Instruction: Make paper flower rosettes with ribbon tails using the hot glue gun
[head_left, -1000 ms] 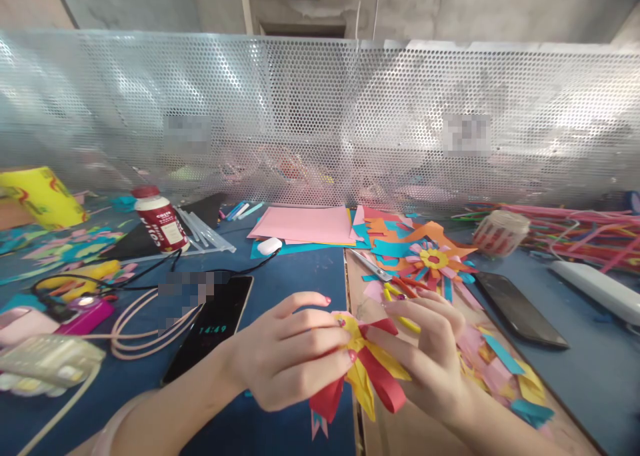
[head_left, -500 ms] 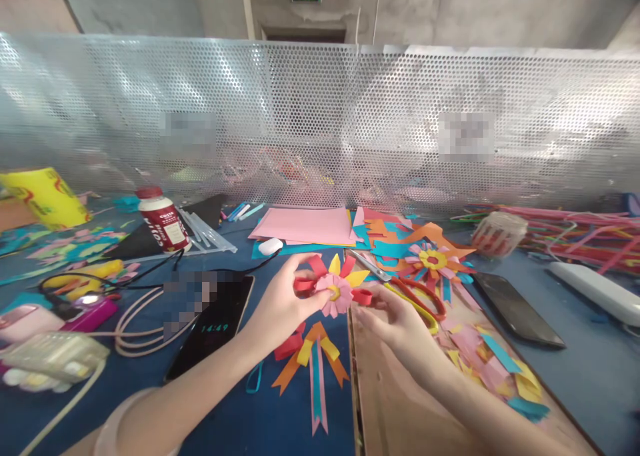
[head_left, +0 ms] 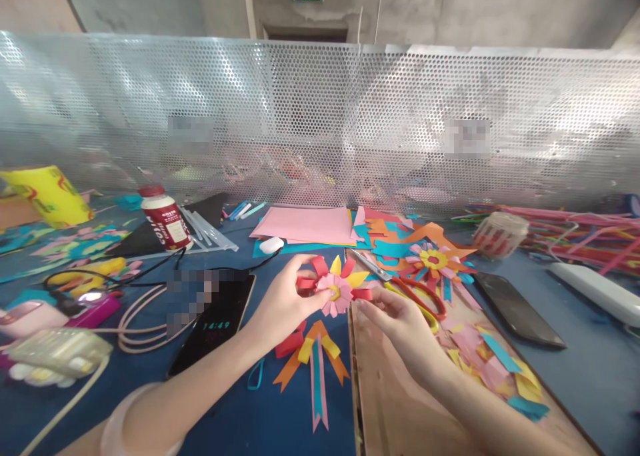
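My left hand (head_left: 287, 299) grips a paper flower (head_left: 338, 299), its thumb pressing the pink petals near the yellow centre. Red paper loops and yellow pointed petals stick out around the pink part. At the flower's right side, my right hand (head_left: 400, 319) pinches a red paper loop (head_left: 362, 294) between thumb and fingers. Just below, on the blue table, lies a ribbon-like paper piece (head_left: 319, 369) with orange, yellow, pink and blue tails. Red paper loops (head_left: 291, 341) lie beside it, partly behind my left wrist.
Scissors (head_left: 433, 299) and a utility knife (head_left: 373, 266) lie beyond my right hand. A finished-looking paper flower (head_left: 433, 261) rests on orange scraps. Paper scraps (head_left: 493, 363) cover part of the wooden board (head_left: 400, 403). Phones (head_left: 215, 323) and a bottle (head_left: 166, 219) stand around.
My right fingers have closed on the red loop, which looks flatter now. My left hand keeps its grip on the flower, and the view has shifted slightly.
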{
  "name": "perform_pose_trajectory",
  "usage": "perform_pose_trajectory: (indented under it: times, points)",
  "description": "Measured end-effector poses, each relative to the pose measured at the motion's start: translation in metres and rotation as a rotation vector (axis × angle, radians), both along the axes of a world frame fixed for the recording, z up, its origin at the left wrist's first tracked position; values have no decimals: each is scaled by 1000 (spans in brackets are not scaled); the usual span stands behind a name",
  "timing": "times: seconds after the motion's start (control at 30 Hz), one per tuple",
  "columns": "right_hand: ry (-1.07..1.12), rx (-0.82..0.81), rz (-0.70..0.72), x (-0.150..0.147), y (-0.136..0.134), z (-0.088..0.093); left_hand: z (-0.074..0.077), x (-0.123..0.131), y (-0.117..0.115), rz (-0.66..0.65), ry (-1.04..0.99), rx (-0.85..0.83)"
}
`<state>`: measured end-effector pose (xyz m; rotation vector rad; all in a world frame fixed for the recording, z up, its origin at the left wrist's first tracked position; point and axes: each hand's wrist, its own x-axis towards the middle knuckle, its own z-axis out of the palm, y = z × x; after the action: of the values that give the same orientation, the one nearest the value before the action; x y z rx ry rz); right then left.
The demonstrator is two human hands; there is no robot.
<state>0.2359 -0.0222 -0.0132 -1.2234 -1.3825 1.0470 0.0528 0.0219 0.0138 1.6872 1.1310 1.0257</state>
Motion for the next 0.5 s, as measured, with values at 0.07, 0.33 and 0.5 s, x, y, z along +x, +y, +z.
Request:
perform_pose_trajectory:
  times: [0.07,0.33,0.5]
  points:
    - [6,-6,-1,0,-1,0,-1,0,1,9,19,10]
    - [6,-27,-5,1,4,-8,0,1,2,38,33,-2]
    - [39,-28,26,3,6,-12,3,-1,2,62,60,-24]
